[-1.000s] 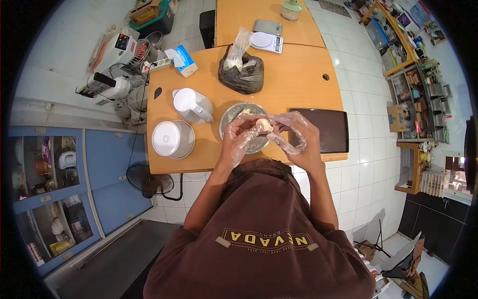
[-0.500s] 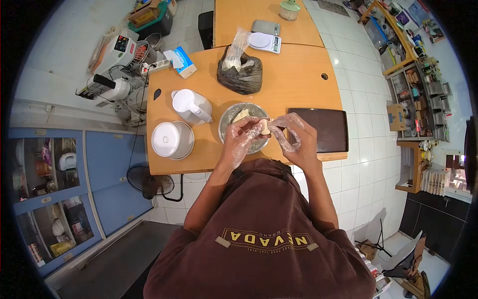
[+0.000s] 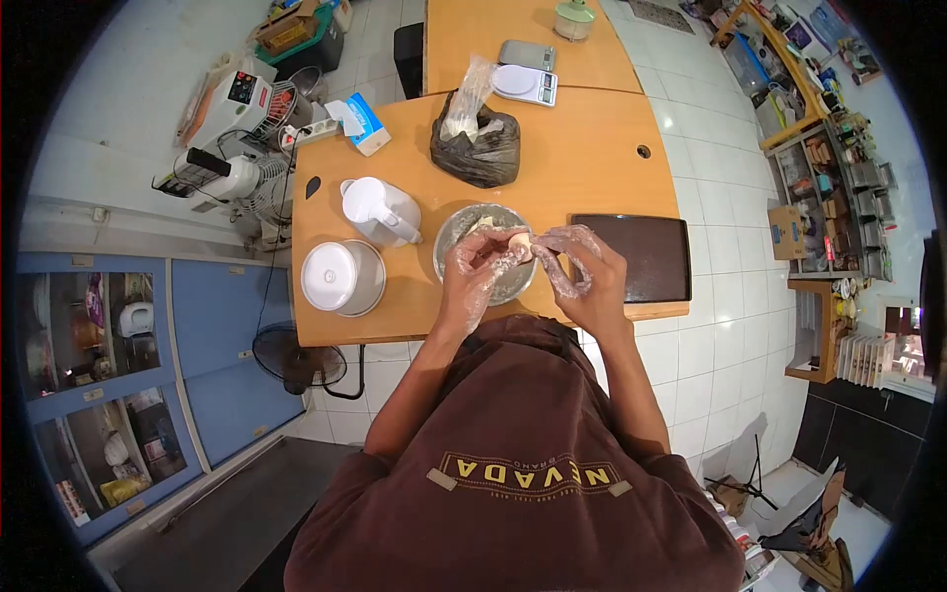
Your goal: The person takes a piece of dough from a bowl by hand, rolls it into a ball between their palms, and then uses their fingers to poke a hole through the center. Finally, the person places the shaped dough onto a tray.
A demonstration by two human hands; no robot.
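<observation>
A small piece of pale dough (image 3: 520, 241) is pinched between my two flour-dusted hands, above the right side of a metal mixing bowl (image 3: 443, 259). My left hand (image 3: 477, 268) closes its fingers on the dough from the left. From the right, my right hand (image 3: 586, 264) grips it with thumb and fingertips. More dough and flour lie in the bowl, partly hidden behind my left hand. Just right of my right hand is a dark rectangular baking tray (image 3: 646, 259).
Left of the bowl stand a white pitcher (image 3: 380, 209) and a white lidded tub (image 3: 340, 278). Behind it are a black plastic bag (image 3: 483, 158) and a kitchen scale (image 3: 525, 84). A blue-and-white carton (image 3: 367, 126) is at the table's back left.
The dough between my hands has shifted slightly up and left, and less of it shows. Both hands stay over the bowl, with small finger movements.
</observation>
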